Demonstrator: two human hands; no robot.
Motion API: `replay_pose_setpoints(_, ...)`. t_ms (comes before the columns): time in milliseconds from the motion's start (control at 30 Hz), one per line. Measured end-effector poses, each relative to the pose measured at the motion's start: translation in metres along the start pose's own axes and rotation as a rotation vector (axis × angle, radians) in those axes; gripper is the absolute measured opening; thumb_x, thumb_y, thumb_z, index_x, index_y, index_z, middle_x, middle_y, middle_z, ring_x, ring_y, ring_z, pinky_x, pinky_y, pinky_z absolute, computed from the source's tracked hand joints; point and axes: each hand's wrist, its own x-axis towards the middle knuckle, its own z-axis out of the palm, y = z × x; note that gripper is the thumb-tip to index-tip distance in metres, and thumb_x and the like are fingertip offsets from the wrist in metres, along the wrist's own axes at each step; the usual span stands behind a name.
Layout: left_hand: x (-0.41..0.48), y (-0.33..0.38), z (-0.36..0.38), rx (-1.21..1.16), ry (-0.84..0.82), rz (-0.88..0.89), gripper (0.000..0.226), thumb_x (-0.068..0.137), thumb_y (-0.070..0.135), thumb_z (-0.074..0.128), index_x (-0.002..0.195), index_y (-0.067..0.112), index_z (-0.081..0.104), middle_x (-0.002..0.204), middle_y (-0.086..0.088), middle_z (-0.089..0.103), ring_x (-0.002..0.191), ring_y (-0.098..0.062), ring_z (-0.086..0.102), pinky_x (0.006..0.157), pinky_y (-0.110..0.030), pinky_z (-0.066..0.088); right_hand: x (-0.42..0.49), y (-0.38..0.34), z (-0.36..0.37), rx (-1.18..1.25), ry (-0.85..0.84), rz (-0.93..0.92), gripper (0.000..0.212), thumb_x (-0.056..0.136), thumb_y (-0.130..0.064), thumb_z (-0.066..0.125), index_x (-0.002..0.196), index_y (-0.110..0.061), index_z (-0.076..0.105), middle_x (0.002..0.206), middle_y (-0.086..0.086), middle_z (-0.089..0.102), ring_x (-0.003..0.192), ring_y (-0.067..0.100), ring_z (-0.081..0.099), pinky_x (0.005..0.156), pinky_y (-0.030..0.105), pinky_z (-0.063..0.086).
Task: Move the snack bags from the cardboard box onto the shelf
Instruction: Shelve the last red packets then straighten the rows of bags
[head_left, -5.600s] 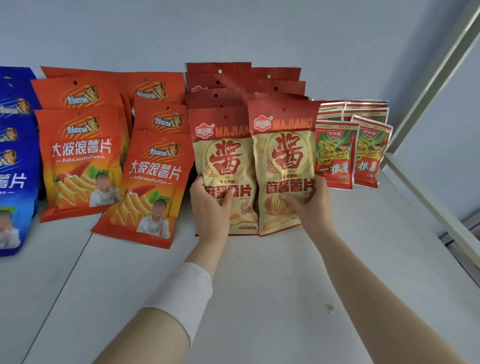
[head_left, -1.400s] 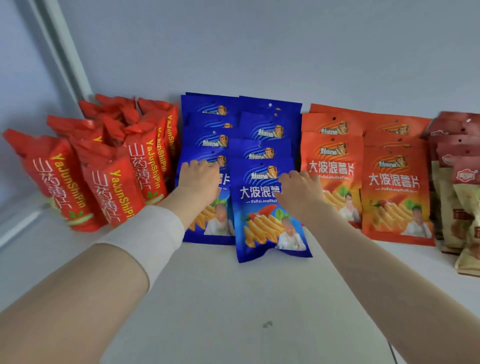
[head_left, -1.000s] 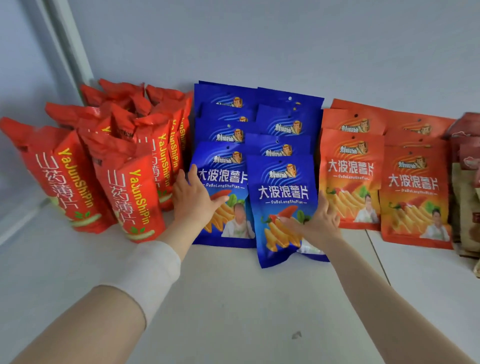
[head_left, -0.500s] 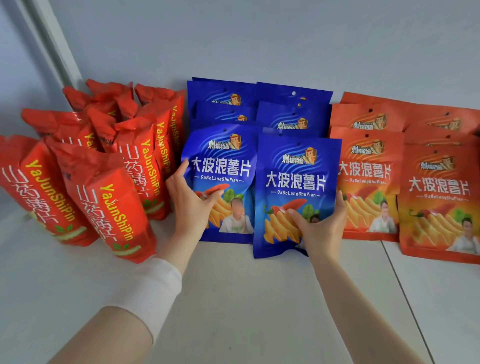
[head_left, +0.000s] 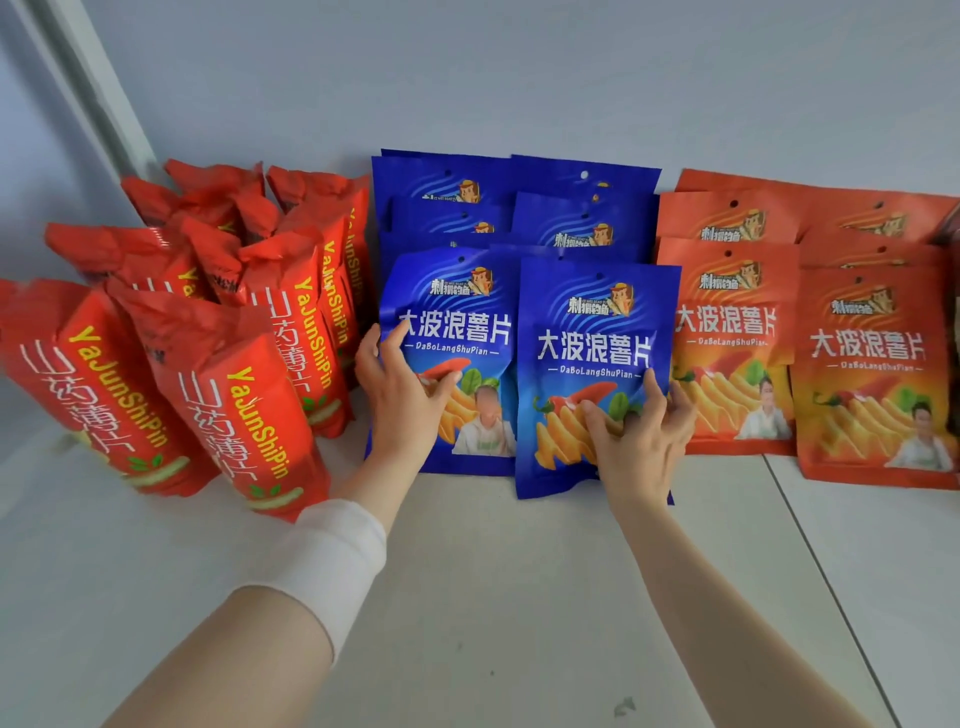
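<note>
Head view: white shelf (head_left: 493, 597) meets a pale wall (head_left: 519, 78).

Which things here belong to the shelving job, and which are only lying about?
Job: left hand gripping the left blue bag; right hand gripping the right blue bag; shelf; red bags; orange bags.
Not job: wall; grey post; white wristband.

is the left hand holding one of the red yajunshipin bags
No, the left hand grips the left edge of the front-left blue chip bag, with the red YaJunShiPin bags beside it.
</note>
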Motion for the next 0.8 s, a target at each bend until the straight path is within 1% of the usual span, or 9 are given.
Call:
replay_pose_setpoints(100, -0.001, 0.002, 0.001, 0.056, -0.018, -0.018, 0.071, 0.078, 0.021, 0.074, 0.137, 0.004, 0.038, 0.147, -0.021, 0.023, 0.138, -0.032, 0.022, 0.112, -0.036, 0.024, -0.002, -0.003, -0.001, -0.068, -0.016, 0.007, 0.074, 0.079, -0.037, 0.071, 0.14, -0.011, 0.037, 0.149, 0.017, 0.023, 0.138, 0.033, 0.02, 0.107, 0.044, 0.023)
replay_pose_setpoints(200, -0.002, 0.006, 0.003, 0.106, -0.029, -0.023, 0.067, 0.081, 0.024, 0.07, 0.136, 0.004, 0.039, 0.15, -0.021, 0.018, 0.14, -0.033, 0.018, 0.113, -0.039, 0.026, -0.003, -0.007, -0.002, -0.102, -0.03, 0.017, 0.071, 0.081, -0.037, 0.068, 0.139, -0.012, 0.037, 0.149, 0.015, 0.023, 0.137, 0.032, 0.021, 0.105, 0.045, 0.026)
replay_pose_setpoints(267, -0.004, 0.008, 0.005, 0.136, -0.037, -0.015, 0.063, 0.083, 0.025, 0.068, 0.135, 0.003, 0.04, 0.151, -0.022, 0.018, 0.14, -0.034, 0.017, 0.113, -0.044, 0.027, -0.002, -0.006, -0.003, -0.116, -0.049, 0.037, 0.07, 0.082, -0.039, 0.066, 0.139, -0.013, 0.036, 0.148, 0.014, 0.023, 0.136, 0.03, 0.022, 0.105, 0.045, 0.027)
replay_pose_setpoints(333, -0.006, 0.01, 0.004, 0.183, -0.04, 0.013, 0.06, 0.085, 0.025, 0.066, 0.135, 0.003, 0.041, 0.151, -0.022, 0.018, 0.141, -0.034, 0.017, 0.113, -0.045, 0.027, -0.001, -0.007, -0.003, -0.126, -0.077, 0.047, 0.07, 0.083, -0.042, 0.064, 0.14, -0.013, 0.034, 0.148, 0.013, 0.023, 0.136, 0.029, 0.022, 0.105, 0.045, 0.028)
replay_pose_setpoints(433, -0.008, 0.018, 0.0, 0.309, -0.051, 0.11, 0.056, 0.087, 0.024, 0.063, 0.135, 0.003, 0.042, 0.151, -0.022, 0.017, 0.141, -0.034, 0.017, 0.115, -0.04, 0.021, 0.0, -0.01, -0.006, -0.17, -0.11, 0.046, 0.071, 0.084, -0.043, 0.061, 0.141, -0.012, 0.032, 0.149, 0.013, 0.021, 0.135, 0.03, 0.021, 0.105, 0.047, 0.027)
replay_pose_setpoints(533, -0.006, 0.034, -0.007, 0.451, -0.078, 0.235, 0.053, 0.088, 0.019, 0.06, 0.136, 0.004, 0.041, 0.152, -0.02, 0.018, 0.142, -0.033, 0.016, 0.117, -0.038, 0.015, 0.001, -0.013, -0.011, -0.218, -0.146, 0.01, 0.073, 0.086, -0.045, 0.057, 0.143, -0.012, 0.027, 0.15, 0.014, 0.019, 0.136, 0.031, 0.021, 0.108, 0.048, 0.026)
replay_pose_setpoints(667, -0.001, 0.056, -0.023, 0.739, -0.168, 0.431, 0.046, 0.091, 0.019, 0.051, 0.135, 0.009, 0.041, 0.148, -0.012, 0.031, 0.142, -0.027, 0.018, 0.117, -0.04, 0.01, 0.005, -0.025, -0.022, -0.259, -0.177, -0.07, 0.072, 0.088, -0.044, 0.056, 0.144, -0.011, 0.025, 0.151, 0.013, 0.018, 0.138, 0.031, 0.019, 0.111, 0.049, 0.021)
replay_pose_setpoints(733, -0.001, 0.07, -0.039, 0.853, -0.191, 0.511, 0.04, 0.092, 0.018, 0.048, 0.132, 0.011, 0.044, 0.142, -0.01, 0.038, 0.14, -0.027, 0.023, 0.116, -0.04, 0.012, 0.008, -0.038, -0.031, -0.27, -0.208, -0.149, 0.069, 0.088, -0.042, 0.055, 0.144, -0.012, 0.026, 0.151, 0.011, 0.018, 0.138, 0.03, 0.019, 0.111, 0.048, 0.022)
replay_pose_setpoints(800, 0.0, 0.087, -0.06, 0.927, -0.182, 0.566, 0.035, 0.093, 0.018, 0.045, 0.127, 0.011, 0.047, 0.135, -0.009, 0.045, 0.133, -0.027, 0.033, 0.112, -0.038, 0.02, 0.009, -0.057, -0.041, -0.262, -0.266, -0.249, 0.066, 0.09, -0.04, 0.053, 0.143, -0.012, 0.027, 0.152, 0.009, 0.019, 0.139, 0.029, 0.02, 0.11, 0.047, 0.025)
